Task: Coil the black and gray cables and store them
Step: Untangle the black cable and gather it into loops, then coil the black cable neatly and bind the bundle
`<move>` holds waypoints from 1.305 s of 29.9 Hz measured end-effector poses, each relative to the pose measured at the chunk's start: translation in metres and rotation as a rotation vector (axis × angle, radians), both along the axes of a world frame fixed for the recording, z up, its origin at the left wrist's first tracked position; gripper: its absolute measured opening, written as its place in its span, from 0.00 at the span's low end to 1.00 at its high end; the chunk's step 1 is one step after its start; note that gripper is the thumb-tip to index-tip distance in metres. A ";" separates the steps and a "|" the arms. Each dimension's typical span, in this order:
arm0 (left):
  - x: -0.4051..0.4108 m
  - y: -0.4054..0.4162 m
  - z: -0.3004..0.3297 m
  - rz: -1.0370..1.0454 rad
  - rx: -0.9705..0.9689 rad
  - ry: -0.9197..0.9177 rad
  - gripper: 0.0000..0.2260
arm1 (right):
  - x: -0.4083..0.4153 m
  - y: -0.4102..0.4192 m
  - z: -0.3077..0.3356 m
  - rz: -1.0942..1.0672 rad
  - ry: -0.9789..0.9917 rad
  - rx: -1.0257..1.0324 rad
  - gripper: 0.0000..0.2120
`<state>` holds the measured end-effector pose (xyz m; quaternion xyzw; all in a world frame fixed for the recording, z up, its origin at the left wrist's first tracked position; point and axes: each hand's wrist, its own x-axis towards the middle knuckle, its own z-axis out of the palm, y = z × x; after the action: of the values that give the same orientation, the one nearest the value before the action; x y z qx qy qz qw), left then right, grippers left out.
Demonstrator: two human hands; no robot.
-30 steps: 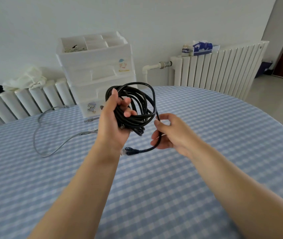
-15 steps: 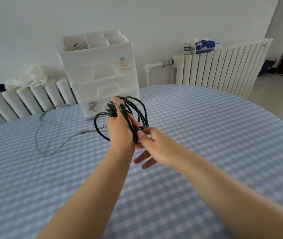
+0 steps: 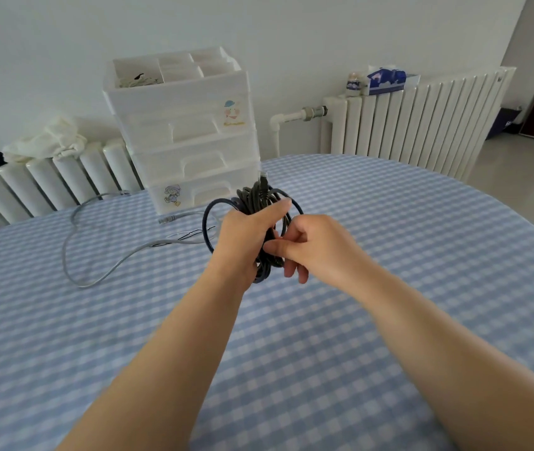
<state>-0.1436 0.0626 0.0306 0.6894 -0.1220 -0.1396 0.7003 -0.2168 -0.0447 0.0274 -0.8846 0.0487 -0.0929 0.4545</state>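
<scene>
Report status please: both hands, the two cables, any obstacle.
Left hand grip shut on black cable bundle. Right hand pinching same bundle. Gray cable loose on table, uncoiled. White drawer unit drawers shut; no obstacle.

Even, soft daylight, fairly bright, no glare. We see only faint shadows on the checked tablecloth [image 3: 389,255]. Forearms and near cloth smear with motion blur; wide-angle bending curves the radiators [image 3: 405,125] and the table edge. Far objects stay reasonably sharp.
</scene>
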 end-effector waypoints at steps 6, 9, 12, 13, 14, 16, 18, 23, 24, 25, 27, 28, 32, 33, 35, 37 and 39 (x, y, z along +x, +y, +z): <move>0.003 0.012 0.011 -0.467 0.044 0.155 0.13 | 0.003 -0.025 0.009 -0.120 -0.822 -0.353 0.12; 0.001 0.021 0.015 -0.843 0.143 0.164 0.14 | 0.007 -0.021 0.018 0.129 -0.584 -0.451 0.19; 0.000 0.027 0.014 -0.953 0.205 0.144 0.14 | 0.011 -0.016 0.026 0.313 -0.166 -0.235 0.22; 0.001 0.029 0.013 -0.956 0.203 0.158 0.15 | 0.013 -0.016 0.026 0.334 -0.123 -0.217 0.24; 0.003 0.032 0.012 -0.947 0.195 0.172 0.15 | 0.015 -0.016 0.025 0.337 -0.102 -0.221 0.25; 0.009 0.039 0.011 -0.891 0.180 0.204 0.14 | 0.023 -0.011 0.021 0.296 -0.084 -0.211 0.28; 0.015 0.044 0.010 -0.822 0.165 0.240 0.10 | 0.031 -0.002 0.015 0.216 -0.102 -0.155 0.28; 0.030 0.063 0.007 -0.613 0.219 0.222 0.06 | 0.057 0.022 0.004 0.104 -0.072 -0.191 0.22; 0.033 0.066 0.006 -0.557 0.257 0.185 0.04 | 0.064 0.025 0.003 0.085 -0.058 -0.206 0.23; 0.037 0.070 0.006 -0.500 0.291 0.146 0.03 | 0.070 0.028 0.002 0.063 -0.054 -0.210 0.23; 0.043 0.075 0.005 -0.404 0.331 0.077 0.02 | 0.082 0.034 -0.001 0.046 -0.058 -0.202 0.24; 0.046 0.080 0.004 -0.368 0.341 0.061 0.01 | 0.088 0.040 -0.003 0.058 -0.057 -0.196 0.24; 0.058 0.101 0.003 -0.286 0.368 0.064 0.04 | 0.109 0.057 0.001 0.227 -0.013 -0.070 0.34; 0.062 0.108 0.004 -0.240 0.368 0.063 0.03 | 0.116 0.058 0.002 0.270 -0.001 0.009 0.35; 0.074 0.126 0.010 -0.138 0.337 0.069 0.04 | 0.137 0.058 -0.003 0.238 0.000 0.167 0.31; 0.084 0.147 0.015 -0.054 0.288 0.077 0.06 | 0.158 0.060 -0.019 0.161 -0.052 0.071 0.20; 0.091 0.165 0.020 0.007 0.256 0.071 0.04 | 0.177 0.065 -0.035 0.175 0.016 -0.281 0.14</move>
<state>-0.0523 0.2272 0.0507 0.7682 -0.0762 -0.1758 0.6109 -0.0400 0.0204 -0.0075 -0.9410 -0.0387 -0.0519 0.3323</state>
